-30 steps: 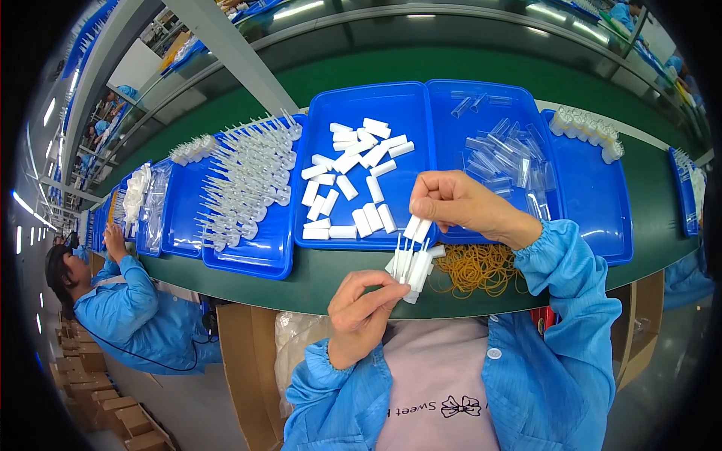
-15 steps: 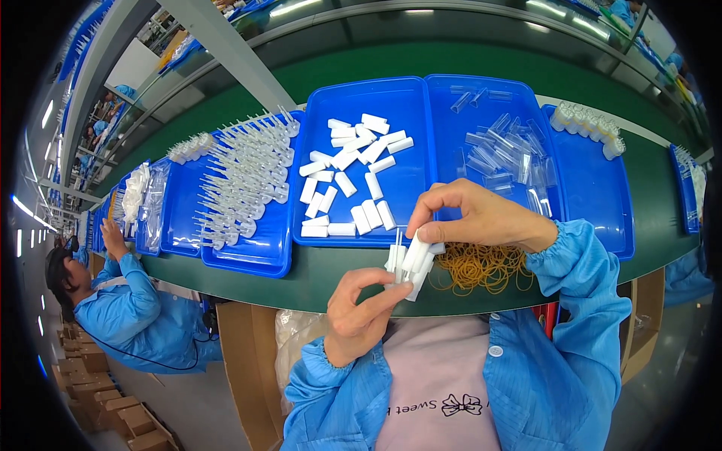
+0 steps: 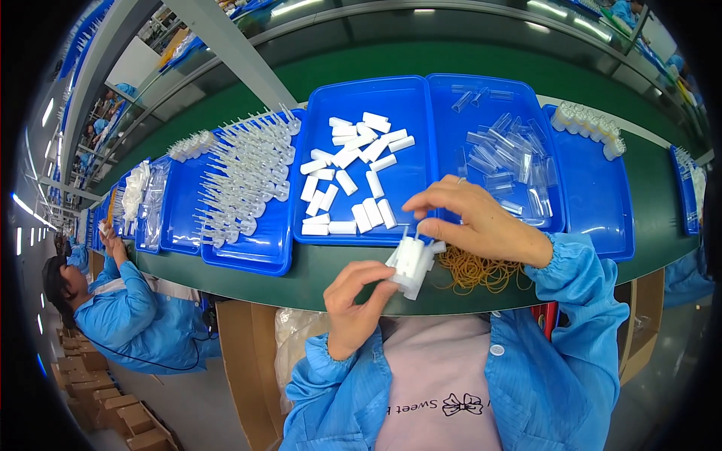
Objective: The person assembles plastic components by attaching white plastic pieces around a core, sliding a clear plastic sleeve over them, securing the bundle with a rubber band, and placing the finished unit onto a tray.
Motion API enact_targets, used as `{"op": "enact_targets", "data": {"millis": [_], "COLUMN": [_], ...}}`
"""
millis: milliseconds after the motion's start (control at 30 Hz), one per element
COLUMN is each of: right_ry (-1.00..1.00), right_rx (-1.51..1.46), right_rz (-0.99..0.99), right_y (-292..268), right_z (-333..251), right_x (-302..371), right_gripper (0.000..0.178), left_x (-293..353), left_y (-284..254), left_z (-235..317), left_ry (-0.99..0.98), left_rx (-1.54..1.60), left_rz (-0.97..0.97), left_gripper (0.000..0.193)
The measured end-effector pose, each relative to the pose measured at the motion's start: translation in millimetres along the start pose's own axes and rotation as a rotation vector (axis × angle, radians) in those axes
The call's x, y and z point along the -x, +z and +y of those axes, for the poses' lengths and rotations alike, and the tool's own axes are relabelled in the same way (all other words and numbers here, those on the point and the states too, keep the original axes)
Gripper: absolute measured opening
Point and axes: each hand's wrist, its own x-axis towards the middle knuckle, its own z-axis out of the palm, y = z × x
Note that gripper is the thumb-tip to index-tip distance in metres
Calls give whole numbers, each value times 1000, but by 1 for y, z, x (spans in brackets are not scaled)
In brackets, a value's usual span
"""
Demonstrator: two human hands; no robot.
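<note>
My left hand (image 3: 356,304) pinches a small white plastic assembly (image 3: 408,264) between thumb and fingers, just over the table's near edge. White blocks stand side by side in it, and thin clear rods stick up from its top. Above it hovers my right hand (image 3: 481,223), thumb and forefinger apart, the thumb close to a rod. Whether the thumb touches the rod is hard to tell. More white blocks (image 3: 346,183) lie scattered in the blue tray (image 3: 406,98) ahead. Clear plastic pieces (image 3: 505,154) fill part of the blue tray to its right.
Yellow-brown rubber bands (image 3: 481,269) lie in a heap beside my right wrist. A left tray holds rows of clear parts with thin stems (image 3: 248,180). White capped pieces (image 3: 590,126) stand in the far-right tray. A co-worker (image 3: 135,308) sits at left; an open carton (image 3: 252,368) stands below the table.
The white block my right fingers held now sits lower among the others in the assembly. Those fingers have parted and let it go. The assembly has turned slightly in my left hand.
</note>
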Motion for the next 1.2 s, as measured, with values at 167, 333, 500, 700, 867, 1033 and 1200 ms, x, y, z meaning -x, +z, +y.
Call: {"op": "enact_targets", "data": {"millis": [167,333,500,700,867,1033,1200], "right_ry": [5,-166,-168,-195,-288,-329,-380], "right_rx": [335,845,841,760,717,746,736], "right_rz": [-136,-157,-112,79,211,215,229], "right_y": [4,25,28,6,2,3,3], "right_z": [11,19,22,9,4,4,9], "right_x": [17,35,41,36,33,31,31], "right_gripper": [13,7,6,8,12,14,15], "left_x": [2,7,8,10,10,9,8], "left_y": [-9,-12,-12,-16,-11,-10,-9], "left_z": [-11,-13,-11,-3,3,3,1], "left_ry": [-109,-110,-96,-13,88,130,133], "left_rx": [60,59,70,74,65,59,68], "left_rz": [149,203,202,43,-74,-93,-105], "left_gripper": [15,15,15,18,24,24,25]}}
